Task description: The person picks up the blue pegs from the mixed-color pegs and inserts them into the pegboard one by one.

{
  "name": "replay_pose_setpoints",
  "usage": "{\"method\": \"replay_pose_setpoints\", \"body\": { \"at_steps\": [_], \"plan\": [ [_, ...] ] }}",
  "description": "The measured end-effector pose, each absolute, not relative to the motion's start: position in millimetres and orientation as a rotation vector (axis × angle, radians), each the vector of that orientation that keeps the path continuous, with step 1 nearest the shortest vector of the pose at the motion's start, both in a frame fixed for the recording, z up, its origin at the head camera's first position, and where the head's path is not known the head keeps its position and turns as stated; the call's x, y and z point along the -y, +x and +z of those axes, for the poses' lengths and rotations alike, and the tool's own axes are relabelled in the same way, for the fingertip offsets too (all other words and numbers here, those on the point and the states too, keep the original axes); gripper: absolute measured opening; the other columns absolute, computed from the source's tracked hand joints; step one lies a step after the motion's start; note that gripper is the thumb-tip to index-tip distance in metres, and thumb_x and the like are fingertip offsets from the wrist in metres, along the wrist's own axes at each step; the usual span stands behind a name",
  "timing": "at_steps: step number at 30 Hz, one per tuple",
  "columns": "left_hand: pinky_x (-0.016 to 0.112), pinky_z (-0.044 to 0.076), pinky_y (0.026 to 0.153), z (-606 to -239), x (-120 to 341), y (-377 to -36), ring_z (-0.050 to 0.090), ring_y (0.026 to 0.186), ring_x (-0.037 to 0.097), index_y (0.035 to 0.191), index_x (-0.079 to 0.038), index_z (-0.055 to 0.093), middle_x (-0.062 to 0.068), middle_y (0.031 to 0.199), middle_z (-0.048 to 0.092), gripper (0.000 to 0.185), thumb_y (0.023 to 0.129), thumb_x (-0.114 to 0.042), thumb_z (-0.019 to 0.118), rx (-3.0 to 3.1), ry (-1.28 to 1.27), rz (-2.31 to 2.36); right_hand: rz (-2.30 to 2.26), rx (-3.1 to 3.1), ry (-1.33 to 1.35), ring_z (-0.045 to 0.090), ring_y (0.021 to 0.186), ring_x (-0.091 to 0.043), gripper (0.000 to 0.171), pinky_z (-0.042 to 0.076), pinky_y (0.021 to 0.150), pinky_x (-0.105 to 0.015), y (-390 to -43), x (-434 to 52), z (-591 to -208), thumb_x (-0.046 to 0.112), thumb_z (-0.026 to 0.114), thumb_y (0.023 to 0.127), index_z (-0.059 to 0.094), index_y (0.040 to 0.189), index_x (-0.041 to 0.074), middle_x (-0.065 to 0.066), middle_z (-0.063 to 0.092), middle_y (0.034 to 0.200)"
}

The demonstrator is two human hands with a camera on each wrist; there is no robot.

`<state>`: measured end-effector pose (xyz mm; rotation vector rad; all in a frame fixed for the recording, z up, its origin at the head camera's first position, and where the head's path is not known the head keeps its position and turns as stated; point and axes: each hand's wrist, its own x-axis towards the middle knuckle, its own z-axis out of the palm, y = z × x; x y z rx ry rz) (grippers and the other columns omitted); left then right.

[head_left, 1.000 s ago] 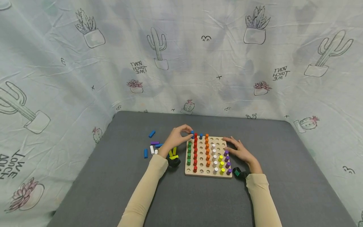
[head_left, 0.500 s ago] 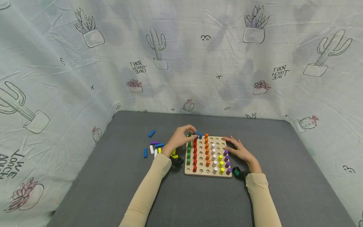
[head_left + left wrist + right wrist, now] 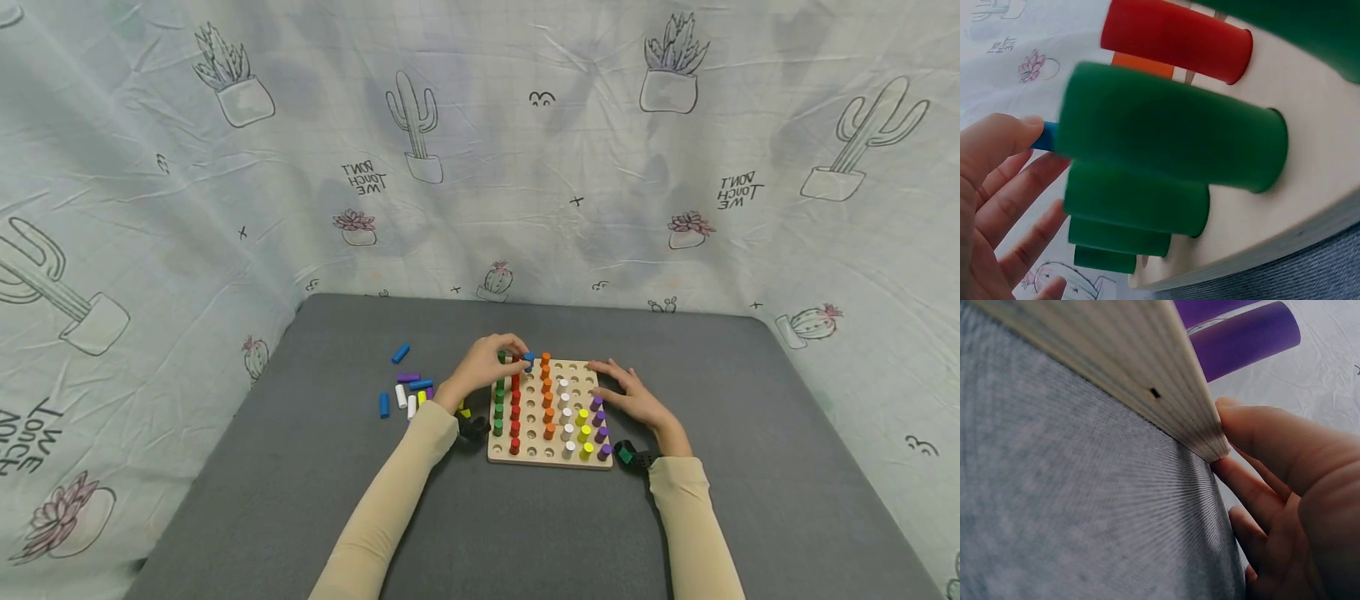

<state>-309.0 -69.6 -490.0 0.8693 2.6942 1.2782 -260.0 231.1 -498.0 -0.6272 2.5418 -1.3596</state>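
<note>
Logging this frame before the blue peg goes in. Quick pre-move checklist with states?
1. Left hand pinches the small blue wooden cylinder peg: ok.
2. Peg over the far edge of the square wooden pegboard: ok.
3. Peg lined up with a free hole: cannot tell.
4. Right hand steadies the board's right edge: ok.
5. Free holes beside the red pegs: ok.
6. Spare loose pegs on the grey table: ok.

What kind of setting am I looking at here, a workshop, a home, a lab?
Most likely a staged recording booth rather than a lived-in room. A cactus-print sheet is hung as a backdrop on three sides of a grey padded table, which carries just a wooden pegboard and loose coloured pegs.
</note>
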Motion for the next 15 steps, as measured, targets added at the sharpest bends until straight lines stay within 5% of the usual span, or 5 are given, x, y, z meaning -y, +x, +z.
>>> {"method": "replay_pose_setpoints", "body": {
  "at_steps": [5, 10, 15],
  "plan": [
    [0.036, 0.045, 0.093, -491.9, 66.1, -309.9, 0.06, 0.095, 0.011, 0.102, -0.017, 0.065, -0.008, 0.097, 0.066, 0.023, 0.086, -0.033, 0.065, -2.722, 0.862, 1.21, -1.367, -2.538, -0.622, 0.002, 0.137, -0.049, 0.049, -0.012, 0.105, -0.063, -259.5, -231.0, -498.4, 0.009, 0.055, 0.092, 0.039, 0.137, -0.005, -0.028, 0.03, 0.144],
    [0.04, 0.031, 0.104, -491.6, 62.8, -308.7, 0.056, 0.093, 0.016, 0.098, -0.019, 0.067, -0.007, 0.091, 0.068, 0.02, 0.084, -0.033, 0.069, -2.827, 0.953, 1.123, -1.363, -2.543, -0.626, 0.002, 0.137, -0.049, 0.049, -0.012, 0.105, -0.063, -259.2, -231.3, -498.9, 0.009, 0.055, 0.092, 0.038, 0.137, -0.005, -0.029, 0.03, 0.144],
    [0.04, 0.026, 0.097, -496.0, 60.1, -307.1, 0.048, 0.087, 0.016, 0.099, -0.016, 0.068, -0.007, 0.09, 0.069, 0.023, 0.082, -0.032, 0.07, -2.905, 0.967, 1.078, -1.365, -2.547, -0.663, 0.002, 0.137, -0.05, 0.049, -0.012, 0.104, -0.064, -259.7, -231.8, -499.5, 0.007, 0.054, 0.092, 0.038, 0.137, -0.006, -0.029, 0.03, 0.143]
  ]
}}
